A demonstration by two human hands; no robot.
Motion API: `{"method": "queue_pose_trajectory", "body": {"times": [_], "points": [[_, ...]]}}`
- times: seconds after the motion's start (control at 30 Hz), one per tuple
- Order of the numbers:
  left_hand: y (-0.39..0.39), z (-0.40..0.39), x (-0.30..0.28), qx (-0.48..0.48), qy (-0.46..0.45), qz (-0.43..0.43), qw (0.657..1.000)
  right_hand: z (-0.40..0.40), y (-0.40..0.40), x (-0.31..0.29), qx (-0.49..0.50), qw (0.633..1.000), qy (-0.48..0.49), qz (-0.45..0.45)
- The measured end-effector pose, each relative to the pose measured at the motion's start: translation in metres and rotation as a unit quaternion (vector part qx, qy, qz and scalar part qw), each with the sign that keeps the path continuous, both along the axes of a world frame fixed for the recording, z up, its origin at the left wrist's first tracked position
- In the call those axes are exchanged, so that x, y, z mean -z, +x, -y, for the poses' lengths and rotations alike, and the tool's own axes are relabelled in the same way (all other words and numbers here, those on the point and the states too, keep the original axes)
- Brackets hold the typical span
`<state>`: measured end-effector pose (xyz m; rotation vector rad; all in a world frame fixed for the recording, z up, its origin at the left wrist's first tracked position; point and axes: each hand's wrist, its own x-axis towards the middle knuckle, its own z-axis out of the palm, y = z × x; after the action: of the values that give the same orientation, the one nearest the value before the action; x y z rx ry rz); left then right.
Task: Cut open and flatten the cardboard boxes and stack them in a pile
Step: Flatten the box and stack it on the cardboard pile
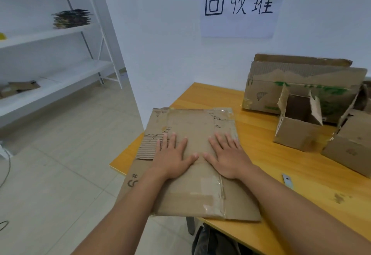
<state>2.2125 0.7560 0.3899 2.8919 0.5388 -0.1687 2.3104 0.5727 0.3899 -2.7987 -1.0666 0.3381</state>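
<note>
The scene is evenly and brightly lit with a cool bluish cast. Glare is caught on the clear tape strip [222, 110]. The white metal shelving [60, 33] is bowed by wide-angle distortion and perhaps slightly blurred.

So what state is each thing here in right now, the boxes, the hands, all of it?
Flattened brown cardboard box: lying flat, overhanging the table's left edge.
Left hand: open, palm pressing the cardboard.
Right hand: open, pressing beside it.
Small open brown cardboard box: upright, flaps up, not flattened.
Large green-printed cardboard box: standing, not flattened.
Small grey metal blade: lying on the wooden table, untouched.
</note>
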Motion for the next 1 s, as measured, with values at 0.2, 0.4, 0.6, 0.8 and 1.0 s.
{"method": "queue_pose_trajectory", "body": {"times": [0.2, 0.4, 0.6, 0.8, 1.0], "points": [[-0.027, 0.020, -0.006, 0.007, -0.012, -0.021, 1.000, 0.000, 0.003, 0.008, 0.022, 1.000, 0.003, 0.014], [-0.060, 0.027, 0.002, 0.001, -0.005, -0.008, 1.000, -0.002, -0.012, -0.001, 0.040, 0.998, 0.019, 0.037], [-0.058, 0.028, 0.000, 0.011, -0.018, 0.004, 1.000, 0.012, -0.068, 0.002, 0.006, 0.999, 0.031, 0.008], [-0.079, 0.010, -0.001, -0.005, 0.023, 0.008, 1.000, 0.014, -0.069, 0.003, 0.020, 1.000, 0.021, 0.007], [-0.087, 0.019, 0.010, -0.008, 0.006, -0.003, 1.000, 0.023, -0.065, -0.010, 0.026, 0.999, 0.009, 0.031]]}}
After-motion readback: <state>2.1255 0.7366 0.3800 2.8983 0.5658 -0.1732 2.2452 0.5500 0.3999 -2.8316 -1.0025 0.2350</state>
